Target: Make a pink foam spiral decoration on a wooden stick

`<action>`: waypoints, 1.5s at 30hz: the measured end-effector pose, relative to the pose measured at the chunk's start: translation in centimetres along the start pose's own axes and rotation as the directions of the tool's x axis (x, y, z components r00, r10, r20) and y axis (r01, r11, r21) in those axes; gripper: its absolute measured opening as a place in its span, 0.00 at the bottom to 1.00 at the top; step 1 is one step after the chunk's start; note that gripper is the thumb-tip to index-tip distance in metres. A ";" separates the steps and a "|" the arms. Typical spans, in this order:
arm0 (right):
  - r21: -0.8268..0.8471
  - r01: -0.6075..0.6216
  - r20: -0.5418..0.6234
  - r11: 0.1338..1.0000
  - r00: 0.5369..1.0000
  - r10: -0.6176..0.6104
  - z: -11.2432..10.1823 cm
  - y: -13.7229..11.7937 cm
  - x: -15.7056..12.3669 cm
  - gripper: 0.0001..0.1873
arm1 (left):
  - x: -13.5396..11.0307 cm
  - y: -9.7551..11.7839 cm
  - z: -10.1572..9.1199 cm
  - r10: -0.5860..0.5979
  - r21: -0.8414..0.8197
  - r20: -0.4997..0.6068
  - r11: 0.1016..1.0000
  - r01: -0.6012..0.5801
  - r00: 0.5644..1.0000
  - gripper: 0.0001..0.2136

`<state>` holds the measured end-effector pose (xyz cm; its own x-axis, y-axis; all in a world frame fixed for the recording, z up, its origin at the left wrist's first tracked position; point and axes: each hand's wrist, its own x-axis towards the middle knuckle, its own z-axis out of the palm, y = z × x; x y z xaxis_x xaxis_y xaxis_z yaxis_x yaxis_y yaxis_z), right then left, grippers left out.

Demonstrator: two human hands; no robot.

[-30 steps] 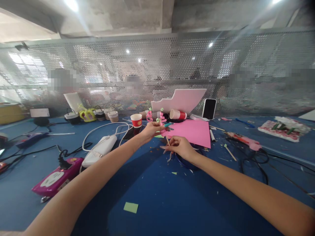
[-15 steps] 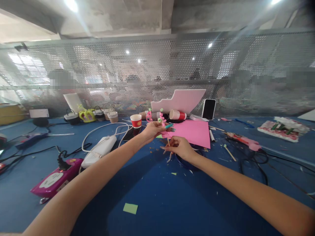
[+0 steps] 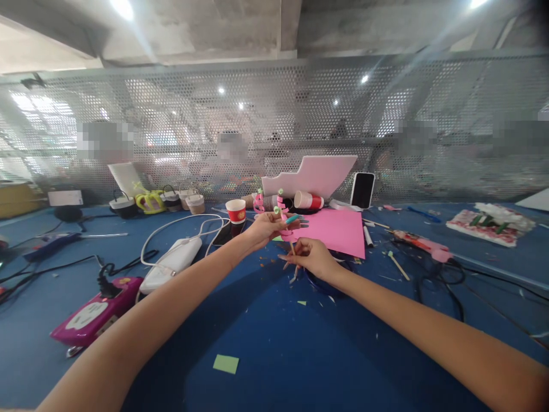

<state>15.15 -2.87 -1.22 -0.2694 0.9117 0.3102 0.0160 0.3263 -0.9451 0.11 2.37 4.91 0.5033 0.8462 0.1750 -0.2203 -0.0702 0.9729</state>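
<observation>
My left hand (image 3: 266, 228) is closed, its fingertips pinching a pink paper strip (image 3: 287, 233) around the upper part of a thin wooden stick (image 3: 292, 247). My right hand (image 3: 318, 258) is closed on the lower part of the same stick, just below and right of the left one. Something slim and teal (image 3: 293, 219) juts out at the left fingertips; its kind is unclear. Just behind the left hand, a pink paper curl with a green top (image 3: 280, 200) rises, and a similar pink curl (image 3: 258, 201) stands beyond it. Pink paper (image 3: 343, 232) lies behind the right hand.
On the blue table (image 3: 274, 355) lie a green paper piece (image 3: 226, 364), a white power bank (image 3: 174, 266) with cable, a magenta power strip (image 3: 96, 312), a pink glue gun (image 3: 422, 246) and another stick (image 3: 398, 266). A red paper cup (image 3: 235, 212) and a phone (image 3: 362, 190) stand farther back.
The whole view has shifted very slightly. Both hands keep nearly the same place and grip on the stick and paper.
</observation>
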 end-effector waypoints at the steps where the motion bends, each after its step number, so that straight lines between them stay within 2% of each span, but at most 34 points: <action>1: 0.001 0.001 -0.002 1.000 1.000 -0.001 0.0 0.0 0.0 0.23 | 0.0 0.1 0.0 0.003 0.005 0.007 1.000 -0.003 1.000 0.06; 3: -0.003 0.000 -0.004 1.000 1.000 0.000 0.0 0.0 0.0 0.24 | 0.0 0.2 0.1 0.007 0.019 0.005 1.000 -0.007 1.000 0.08; 9: 0.015 0.011 0.009 1.000 1.000 -0.011 0.2 -0.2 0.0 0.25 | -0.1 0.2 0.3 0.015 0.065 -0.087 0.998 -0.009 0.996 0.08; 14: 0.016 0.009 0.005 1.000 1.000 -0.009 0.1 0.0 0.0 0.25 | -0.2 0.3 0.2 0.010 0.039 -0.007 0.999 -0.010 1.000 0.07; 20: -0.015 0.005 -0.009 1.000 1.000 -0.005 0.0 0.5 0.2 0.24 | -0.3 0.7 -0.1 -0.052 0.058 0.046 0.997 0.049 0.998 0.12; 25: -0.001 0.012 -0.006 1.000 1.000 -0.012 0.2 0.0 0.1 0.24 | -0.3 0.7 0.1 -0.035 0.091 -0.029 0.995 0.038 0.999 0.11; 27: 0.005 0.007 -0.011 1.000 1.000 -0.007 0.2 -0.2 0.0 0.24 | -0.2 0.6 0.0 -0.020 0.089 -0.048 0.996 0.025 0.999 0.14; 31: 0.032 -0.020 -0.058 0.999 0.998 0.022 0.2 -0.5 0.0 0.24 | -0.1 0.5 -0.4 0.013 -0.013 0.075 1.000 -0.012 0.997 0.27; 33: 0.061 -0.028 -0.074 0.998 0.997 0.033 0.2 -0.6 0.1 0.24 | -0.1 0.5 -0.6 0.026 -0.052 0.159 0.998 -0.018 0.987 0.29; 36: 0.079 -0.040 -0.089 0.996 0.995 0.047 0.2 -0.8 0.1 0.23 | 0.0 0.3 -1.0 0.008 -0.027 0.206 1.000 -0.002 0.979 0.28; 45: 0.070 -0.052 -0.067 0.996 0.996 0.056 0.2 -0.9 0.0 0.23 | 0.1 -0.1 -0.9 0.045 -0.004 0.134 0.999 -0.044 0.990 0.21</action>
<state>14.94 -3.20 -0.39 -0.2032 0.9432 0.2627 -0.0371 0.2607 -0.9647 -0.55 2.88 4.70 0.6005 0.7637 0.2369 -0.2456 -0.1057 0.9636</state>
